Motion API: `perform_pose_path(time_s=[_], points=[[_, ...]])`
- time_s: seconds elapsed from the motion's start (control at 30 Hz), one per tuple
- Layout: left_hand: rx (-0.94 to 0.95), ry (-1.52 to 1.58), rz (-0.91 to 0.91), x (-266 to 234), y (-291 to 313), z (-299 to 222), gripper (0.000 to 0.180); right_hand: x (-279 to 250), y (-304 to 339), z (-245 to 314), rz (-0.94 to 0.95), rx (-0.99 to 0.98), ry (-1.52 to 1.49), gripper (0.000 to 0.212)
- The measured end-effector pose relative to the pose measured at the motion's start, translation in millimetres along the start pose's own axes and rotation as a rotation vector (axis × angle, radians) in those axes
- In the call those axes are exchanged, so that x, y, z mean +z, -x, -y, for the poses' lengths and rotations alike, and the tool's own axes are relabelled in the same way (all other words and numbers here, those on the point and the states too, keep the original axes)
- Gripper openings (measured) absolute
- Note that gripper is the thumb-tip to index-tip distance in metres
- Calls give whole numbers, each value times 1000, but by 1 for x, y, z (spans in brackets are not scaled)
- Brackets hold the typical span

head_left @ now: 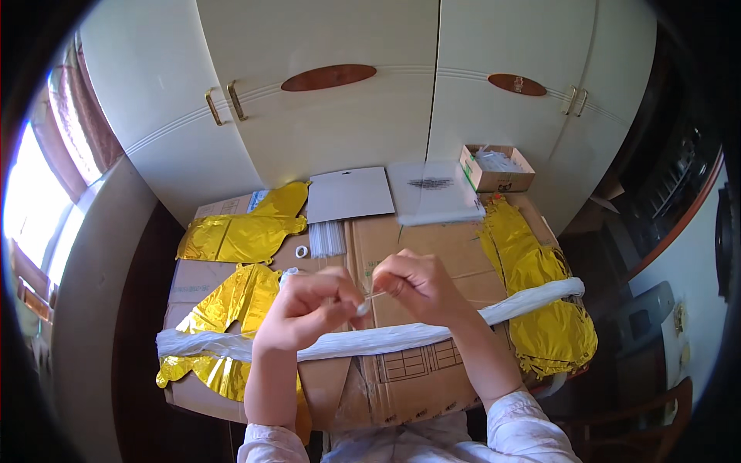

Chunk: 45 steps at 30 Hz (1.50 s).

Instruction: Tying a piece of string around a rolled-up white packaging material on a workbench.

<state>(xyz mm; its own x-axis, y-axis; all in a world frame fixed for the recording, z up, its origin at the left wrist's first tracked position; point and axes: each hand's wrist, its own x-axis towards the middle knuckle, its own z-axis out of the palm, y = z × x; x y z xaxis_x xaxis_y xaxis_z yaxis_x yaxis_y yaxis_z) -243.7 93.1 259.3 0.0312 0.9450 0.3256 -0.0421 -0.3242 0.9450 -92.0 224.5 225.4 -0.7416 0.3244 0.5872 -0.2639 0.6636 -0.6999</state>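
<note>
Both hands are raised above the middle of a cardboard-covered table (324, 390), close together. My left hand (305, 309) is closed, its fingertips pinched at a small whitish piece (362, 309). My right hand (421, 287) is closed too, with thumb and forefinger pinching what looks like a thin strand (375, 295) between the hands. Its exact kind is too small to tell. Beneath my forearms a long, crinkled white strip (386, 339) runs across the table. It lies over flat gold foil pieces (251, 297) on the left and a stack of gold foil pieces (532, 270) on the right.
Another gold foil piece (247, 231) lies at the far left. Near it are a small white ring (301, 251), clear thin tubes (327, 241) and a pale card (351, 197). A clear plastic bag (436, 204) and an open carton (505, 180) stand before white cupboards (324, 139).
</note>
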Motion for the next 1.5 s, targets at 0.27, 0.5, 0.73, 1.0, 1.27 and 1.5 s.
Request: perform_pose_path(time_s=[0.27,0.5,0.73,1.0,1.27,1.5], points=[[156,-889,-219,4,-6,0,11,-6,0,16,40,-42,-131,15],[174,-112,-384,14,-11,13,16,-1,2,9,134,-26,63,10],[43,149,-145,4,-9,29,14,1,0,-12,-54,100,-172,17],[5,-342,-270,7,-18,35,14,-5,-2,10,-201,-67,-12,9],[76,310,-383,17,-22,33,20,9,0,-3,-81,-16,189,9],[28,-345,-379,12,-16,37,13,-2,-4,4,-222,-125,240,6]])
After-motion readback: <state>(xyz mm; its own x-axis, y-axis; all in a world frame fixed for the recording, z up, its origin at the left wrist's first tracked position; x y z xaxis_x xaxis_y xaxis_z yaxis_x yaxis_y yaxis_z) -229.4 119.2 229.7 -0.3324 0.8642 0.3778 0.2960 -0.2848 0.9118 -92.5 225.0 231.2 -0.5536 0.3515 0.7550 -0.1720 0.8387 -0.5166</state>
